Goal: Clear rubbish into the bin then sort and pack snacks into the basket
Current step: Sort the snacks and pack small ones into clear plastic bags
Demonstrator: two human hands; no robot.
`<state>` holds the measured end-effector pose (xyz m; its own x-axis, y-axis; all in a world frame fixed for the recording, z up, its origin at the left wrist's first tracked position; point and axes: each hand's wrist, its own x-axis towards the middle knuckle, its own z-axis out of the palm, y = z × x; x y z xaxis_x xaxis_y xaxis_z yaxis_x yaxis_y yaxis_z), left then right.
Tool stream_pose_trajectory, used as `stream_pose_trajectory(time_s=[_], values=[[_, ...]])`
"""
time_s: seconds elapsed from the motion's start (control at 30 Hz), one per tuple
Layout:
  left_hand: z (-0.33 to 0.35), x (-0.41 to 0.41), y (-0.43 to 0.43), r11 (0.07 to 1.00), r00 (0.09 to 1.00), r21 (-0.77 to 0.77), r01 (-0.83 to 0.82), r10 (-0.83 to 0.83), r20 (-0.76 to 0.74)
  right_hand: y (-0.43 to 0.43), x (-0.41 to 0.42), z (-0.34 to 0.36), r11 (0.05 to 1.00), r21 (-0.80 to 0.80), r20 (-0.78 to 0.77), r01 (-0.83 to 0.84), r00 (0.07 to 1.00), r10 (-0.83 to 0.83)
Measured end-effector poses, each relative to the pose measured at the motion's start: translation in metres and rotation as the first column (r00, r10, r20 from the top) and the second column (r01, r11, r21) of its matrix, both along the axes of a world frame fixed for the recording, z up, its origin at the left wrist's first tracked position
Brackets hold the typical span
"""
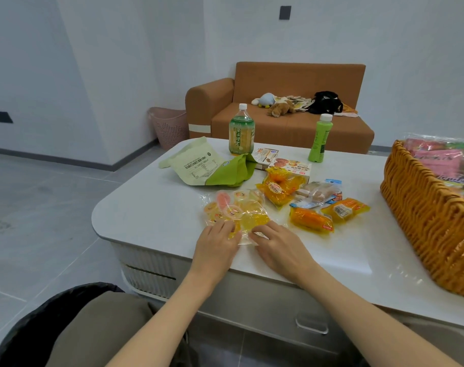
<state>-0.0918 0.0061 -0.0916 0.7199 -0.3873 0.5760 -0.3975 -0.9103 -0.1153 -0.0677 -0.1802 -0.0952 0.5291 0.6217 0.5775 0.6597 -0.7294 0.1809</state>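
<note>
A clear plastic bag of jelly cups [236,207] lies near the front edge of the white table [151,207]. My left hand [217,242] and my right hand [275,245] both hold its near end, fingers curled on the plastic. Beside it lie three yellow-orange snack packs [278,189], [311,221], [344,209] and a clear pack of small wrapped snacks [315,194]. A woven basket [426,223] stands at the right, with pink packets in it. A bin lined with a black bag [53,321] is at the lower left, beside my knee.
A green and cream bag [207,165] lies at the table's back, with two biscuit boxes [286,162], a large tea bottle [241,133] and a slim green bottle [320,139]. Behind are a brown sofa [291,123] with soft toys and a pink hamper [170,125].
</note>
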Motion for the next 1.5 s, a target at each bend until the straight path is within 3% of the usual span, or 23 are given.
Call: stream_pose_trajectory(time_s=[0.17,0.4,0.57,0.73,0.93,1.13,1.23,1.37,1.43,1.5], values=[[-0.003,0.001,-0.008,0.999,0.999,-0.018,-0.027,0.027,-0.017,0.009,0.001,-0.007,0.994,0.100,-0.045,0.042,0.998,-0.038],[0.012,-0.008,0.002,0.991,0.985,0.122,-0.052,0.071,-0.154,-0.015,0.010,-0.009,1.000,-0.001,-0.059,0.023,0.998,-0.023],[0.017,-0.017,0.015,0.981,0.960,0.133,-0.141,0.168,-0.225,-0.036,0.006,0.000,0.991,-0.064,-0.064,0.119,0.990,-0.123],[0.017,-0.021,0.019,0.972,0.922,0.091,-0.216,0.234,-0.308,-0.039,0.004,0.001,0.984,-0.026,-0.122,0.179,0.976,-0.181],[0.021,-0.028,0.009,0.984,0.894,-0.176,-0.020,-0.061,-0.443,-0.044,-0.004,0.015,0.912,0.167,-0.351,0.376,0.887,-0.301],[0.037,-0.039,-0.014,0.962,0.825,-0.251,0.108,-0.228,-0.517,-0.058,-0.005,0.027,0.761,0.380,-0.533,0.525,0.797,-0.283],[0.050,-0.038,-0.020,0.935,0.856,-0.343,0.092,-0.250,-0.452,-0.053,-0.016,0.041,0.666,0.399,-0.730,0.630,0.658,-0.184],[0.059,-0.013,-0.011,0.888,0.915,-0.461,-0.002,-0.183,-0.358,-0.039,-0.021,0.048,0.633,0.208,-0.970,0.746,0.243,0.033],[0.059,0.008,-0.003,0.891,0.919,-0.445,-0.094,-0.094,-0.382,-0.034,-0.019,0.049,0.599,0.199,-0.980,0.776,0.157,0.122],[0.058,0.028,0.006,0.876,0.903,-0.434,-0.212,0.006,-0.430,-0.030,-0.017,0.048,0.548,0.237,-0.966,0.802,0.133,0.223]])
